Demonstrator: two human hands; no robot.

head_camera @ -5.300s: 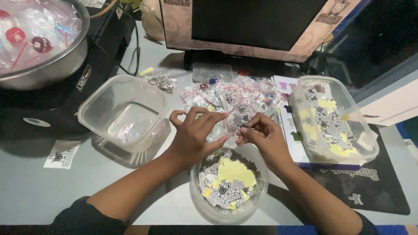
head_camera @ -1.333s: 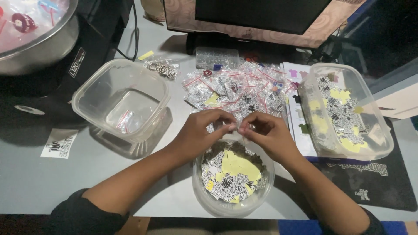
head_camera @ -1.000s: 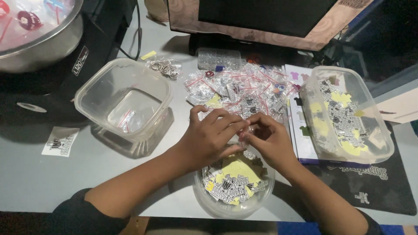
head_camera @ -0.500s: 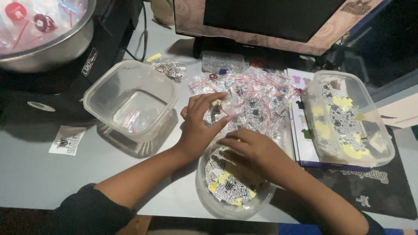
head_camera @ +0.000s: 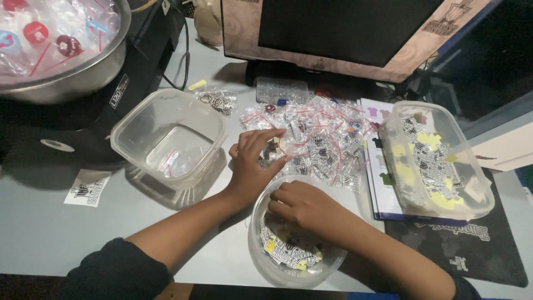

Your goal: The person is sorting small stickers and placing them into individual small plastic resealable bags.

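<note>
Left hand (head_camera: 252, 161) pinches bag (head_camera: 287, 145) — right hand (head_camera: 300, 204) in bowl (head_camera: 266, 261).

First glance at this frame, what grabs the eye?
The two hands at centre: the left hand pinches a small clear bag at the edge of a heap of small zip bags, while the right hand digs into a round clear bowl of black, white and yellow stickers. A clear square tub sits to the left, and a metal bowl of wrapped lollipops fills the top left corner.
</note>
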